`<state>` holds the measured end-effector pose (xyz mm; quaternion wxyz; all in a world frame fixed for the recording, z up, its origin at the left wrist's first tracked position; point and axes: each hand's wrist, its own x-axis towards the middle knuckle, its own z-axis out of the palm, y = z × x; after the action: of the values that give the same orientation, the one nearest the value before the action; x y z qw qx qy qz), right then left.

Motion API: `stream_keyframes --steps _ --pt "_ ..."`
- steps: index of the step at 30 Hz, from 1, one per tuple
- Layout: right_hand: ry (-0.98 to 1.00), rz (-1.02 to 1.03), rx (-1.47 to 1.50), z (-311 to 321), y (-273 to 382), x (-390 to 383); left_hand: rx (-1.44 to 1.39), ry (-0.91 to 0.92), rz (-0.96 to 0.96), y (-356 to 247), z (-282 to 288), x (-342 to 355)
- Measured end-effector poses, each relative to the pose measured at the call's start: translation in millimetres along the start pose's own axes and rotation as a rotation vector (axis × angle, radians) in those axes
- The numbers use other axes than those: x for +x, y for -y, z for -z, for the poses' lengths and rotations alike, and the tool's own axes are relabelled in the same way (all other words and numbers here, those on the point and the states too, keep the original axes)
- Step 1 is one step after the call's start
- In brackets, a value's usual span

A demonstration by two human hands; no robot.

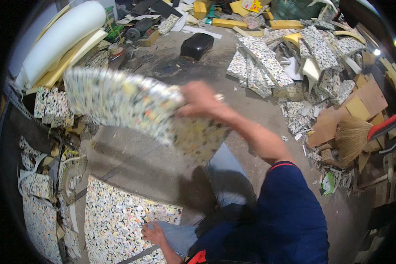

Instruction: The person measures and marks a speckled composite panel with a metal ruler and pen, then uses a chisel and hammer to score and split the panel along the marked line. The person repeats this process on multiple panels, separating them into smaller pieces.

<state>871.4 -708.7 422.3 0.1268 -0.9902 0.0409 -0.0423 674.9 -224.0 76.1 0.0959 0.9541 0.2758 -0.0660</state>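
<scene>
A speckled rebonded foam sheet [123, 101] is lifted in the air at the left of the middle, bent and smeared by motion. My right hand [200, 101] grips its right edge, with the arm stretched forward. On the floor at the lower left lies a second speckled foam sheet [110, 215], flat, with a straight dark strip [138, 255] crossing its near part. My left hand [153, 233] rests beside my knee over this lower sheet, fingers apart and holding nothing. Whether it presses on the foam or on the knee, I cannot tell.
Foam offcuts [268, 66] are heaped at the far right, near a straw broom [352, 136] with a red handle. A black padded block [197, 46] sits on the floor ahead. A white foam roll [66, 42] leans at the far left, above more scraps.
</scene>
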Motion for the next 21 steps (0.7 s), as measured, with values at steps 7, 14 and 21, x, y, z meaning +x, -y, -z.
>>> stream_keyframes --steps 7,14,21 --pt "-0.417 -0.520 0.283 189.1 -265.8 -72.5 -0.039 0.005 -0.009 -18.6 17.8 -15.4" --pt "-0.534 -0.884 -0.719 234.2 -457.8 -8.6 -0.285 -0.029 -0.020 49.4 -35.0 9.4" --pt "-0.078 -0.146 -0.425 -97.3 -344.2 -42.8 -0.454 -0.120 0.157 84.5 40.7 -75.3"
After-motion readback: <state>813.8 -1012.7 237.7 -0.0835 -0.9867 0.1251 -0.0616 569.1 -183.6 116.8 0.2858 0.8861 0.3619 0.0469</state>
